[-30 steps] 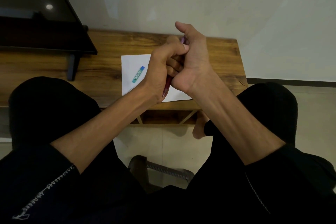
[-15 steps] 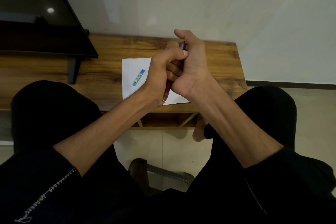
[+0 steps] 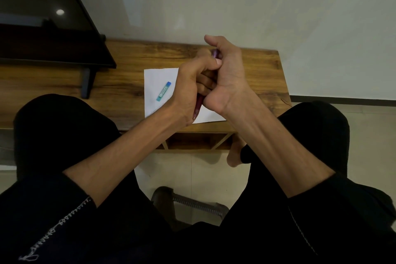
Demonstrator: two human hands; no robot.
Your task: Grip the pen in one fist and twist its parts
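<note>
Both hands meet above a white sheet of paper (image 3: 157, 83) on a low wooden table (image 3: 263, 75). My left hand (image 3: 190, 90) curls round the lower part of a dark red pen (image 3: 198, 106), whose tip sticks out below the fist. My right hand (image 3: 227, 75) grips the pen's purple upper end (image 3: 215, 53), thumb raised. Most of the pen is hidden inside the two fists. A small blue and teal tube (image 3: 163, 91) lies on the paper, just left of my left hand.
A dark flat screen (image 3: 42, 28) on a black stand (image 3: 86, 83) fills the table's left part. A pale wall rises behind. My knees in black trousers flank the table, a bare foot (image 3: 234, 154) rests under it, and a chair base (image 3: 188, 203) shows on the tiled floor.
The hands have stayed locked on the pen in the same pose. The view has shifted slightly, so hands and table sit a little lower in the picture.
</note>
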